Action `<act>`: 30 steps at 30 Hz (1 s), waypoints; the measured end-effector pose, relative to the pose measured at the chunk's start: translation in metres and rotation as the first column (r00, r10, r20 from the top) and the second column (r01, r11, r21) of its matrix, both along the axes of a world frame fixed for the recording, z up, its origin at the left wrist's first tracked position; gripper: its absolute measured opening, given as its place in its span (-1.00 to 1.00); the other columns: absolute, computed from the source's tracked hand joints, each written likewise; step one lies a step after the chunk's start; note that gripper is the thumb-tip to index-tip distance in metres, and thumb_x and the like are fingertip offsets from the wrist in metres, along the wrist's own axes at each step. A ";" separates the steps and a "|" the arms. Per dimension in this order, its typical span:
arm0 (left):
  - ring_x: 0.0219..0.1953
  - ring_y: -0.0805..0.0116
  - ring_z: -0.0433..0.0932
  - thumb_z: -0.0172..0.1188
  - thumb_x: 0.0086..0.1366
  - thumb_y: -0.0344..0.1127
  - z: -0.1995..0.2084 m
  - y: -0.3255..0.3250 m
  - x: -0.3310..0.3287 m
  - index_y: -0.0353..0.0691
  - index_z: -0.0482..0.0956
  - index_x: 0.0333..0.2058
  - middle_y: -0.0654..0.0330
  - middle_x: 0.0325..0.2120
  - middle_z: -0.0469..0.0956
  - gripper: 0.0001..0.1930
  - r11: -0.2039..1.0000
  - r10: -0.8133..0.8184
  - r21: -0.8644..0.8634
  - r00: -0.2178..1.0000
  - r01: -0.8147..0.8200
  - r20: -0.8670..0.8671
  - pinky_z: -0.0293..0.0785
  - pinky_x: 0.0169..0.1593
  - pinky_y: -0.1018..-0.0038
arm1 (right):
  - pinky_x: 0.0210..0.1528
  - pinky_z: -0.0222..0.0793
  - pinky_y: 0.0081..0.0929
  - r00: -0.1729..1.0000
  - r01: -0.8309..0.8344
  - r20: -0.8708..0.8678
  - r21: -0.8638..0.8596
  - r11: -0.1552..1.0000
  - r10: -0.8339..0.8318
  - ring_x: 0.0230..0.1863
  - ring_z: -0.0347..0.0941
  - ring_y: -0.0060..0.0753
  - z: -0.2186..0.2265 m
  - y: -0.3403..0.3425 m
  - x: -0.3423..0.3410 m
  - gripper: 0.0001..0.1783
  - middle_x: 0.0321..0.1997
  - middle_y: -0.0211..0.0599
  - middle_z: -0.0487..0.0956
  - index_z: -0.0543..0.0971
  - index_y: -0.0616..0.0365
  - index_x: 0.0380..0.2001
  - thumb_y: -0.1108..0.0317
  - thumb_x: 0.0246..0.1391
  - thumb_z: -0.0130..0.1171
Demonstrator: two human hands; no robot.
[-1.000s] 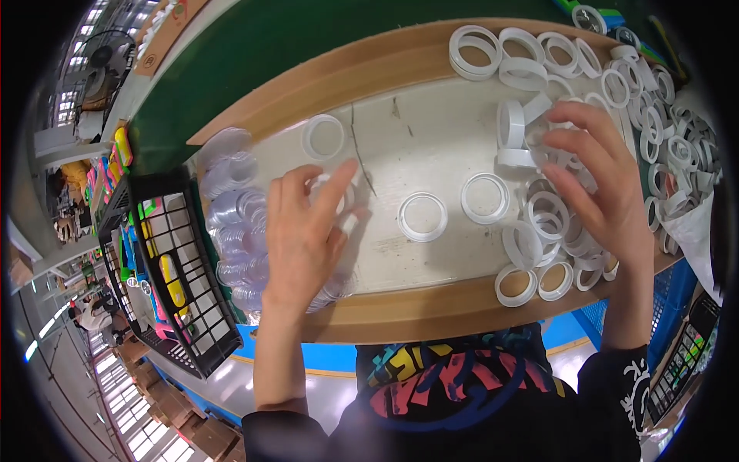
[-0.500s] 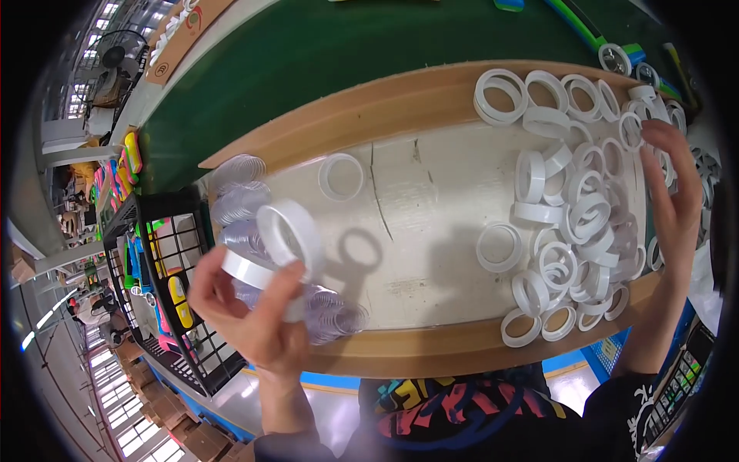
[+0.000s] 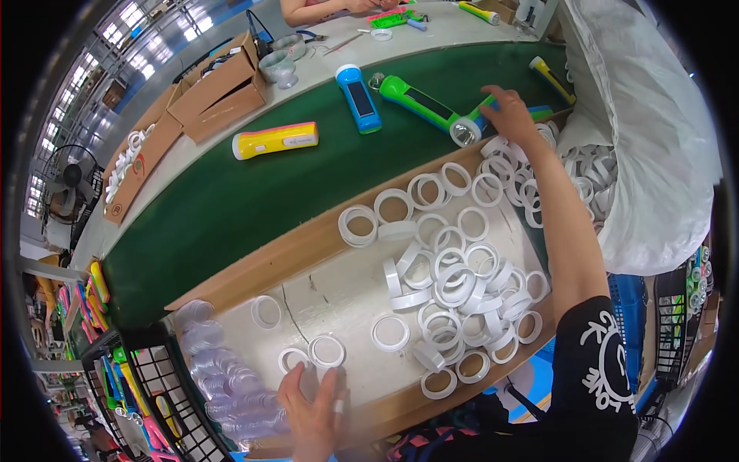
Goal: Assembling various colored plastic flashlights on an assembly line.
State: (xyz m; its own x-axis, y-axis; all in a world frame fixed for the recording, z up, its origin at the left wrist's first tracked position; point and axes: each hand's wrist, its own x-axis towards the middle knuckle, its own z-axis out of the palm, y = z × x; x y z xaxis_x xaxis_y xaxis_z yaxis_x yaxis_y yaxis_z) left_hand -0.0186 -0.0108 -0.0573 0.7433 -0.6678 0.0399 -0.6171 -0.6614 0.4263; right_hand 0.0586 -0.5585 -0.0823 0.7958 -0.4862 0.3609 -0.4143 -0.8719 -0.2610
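Observation:
My left hand [image 3: 312, 420] is low at the left of the shallow cardboard tray [image 3: 254, 250]. Its fingers are apart, the tips at the near edges of two white plastic rings [image 3: 326, 339] lying on the tray floor. Beyond the tray's far right corner, my right hand [image 3: 509, 115] closes its fingers around a green and blue flashlight [image 3: 483, 114], whose clear round head points toward me. A heap of white rings [image 3: 454, 285] fills the tray's right half. Stacked clear plastic discs [image 3: 223, 373] line its left end.
On the green belt lie a yellow flashlight [image 3: 275, 141], a blue one [image 3: 359, 100] and a green one [image 3: 419, 102]. A white sack [image 3: 654, 154] of rings stands right. A black crate [image 3: 158, 377] sits left. Across the belt, a co-worker's hands [image 3: 362, 5] work at a table.
My left hand has set its white rings down on the tray floor. My right hand has moved from the rings to the flashlight on the belt. The view has shifted right and farther out.

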 end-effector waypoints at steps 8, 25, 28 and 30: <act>0.03 -0.14 0.30 0.16 0.15 -0.34 -0.007 0.006 -0.003 -0.16 0.47 -0.05 -0.14 -0.07 0.36 -0.65 1.000 0.014 -0.003 1.000 -0.014 0.018 0.21 0.06 0.03 | 0.10 0.18 0.05 0.917 -0.036 -0.398 -0.064 0.997 0.007 0.10 0.34 -0.02 0.025 0.023 0.042 -0.68 -0.05 -0.20 0.52 0.58 -0.07 -0.22 0.42 -0.08 0.00; -0.13 -0.01 0.39 0.15 -0.17 -0.58 -0.002 0.040 0.055 -0.18 0.48 -0.09 0.04 -0.17 0.42 -0.48 0.985 0.172 0.019 0.983 -0.174 0.067 0.37 -0.07 0.20 | -0.39 0.37 -0.23 0.786 -0.617 0.051 0.086 0.782 0.616 -0.43 0.42 -0.13 0.068 0.309 -0.049 -0.58 -0.31 -0.15 0.35 0.43 0.13 -0.16 0.41 -0.19 0.18; -0.13 0.00 0.40 0.18 -0.14 -0.57 0.004 0.033 0.066 -0.19 0.45 -0.07 0.05 -0.16 0.41 -0.46 0.985 0.151 0.071 0.985 -0.157 0.079 0.38 -0.08 0.22 | -0.35 0.31 -0.37 0.764 -0.634 -0.229 -0.088 0.769 0.603 -0.34 0.39 -0.28 0.045 0.339 -0.067 -0.64 -0.26 -0.19 0.36 0.45 0.20 -0.22 0.44 -0.21 0.12; -0.13 0.01 0.41 0.17 -0.12 -0.57 0.009 0.038 0.068 -0.20 0.46 -0.08 0.06 -0.17 0.43 -0.50 0.979 0.182 0.068 0.975 -0.192 0.130 0.38 -0.09 0.22 | -0.27 0.28 -0.37 0.727 -0.680 -0.246 -0.135 0.720 0.641 -0.26 0.36 -0.28 0.039 0.350 -0.071 -0.65 -0.24 -0.18 0.37 0.45 0.23 -0.23 0.43 -0.20 0.11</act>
State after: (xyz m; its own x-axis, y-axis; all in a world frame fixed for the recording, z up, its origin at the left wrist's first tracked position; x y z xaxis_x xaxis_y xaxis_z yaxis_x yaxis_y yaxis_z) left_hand 0.0490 0.0276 -0.0487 0.8480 -0.5221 0.0908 -0.5235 -0.7986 0.2971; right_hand -0.0120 -0.2088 -0.0435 0.9423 0.2554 0.2163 0.2681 -0.9629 -0.0311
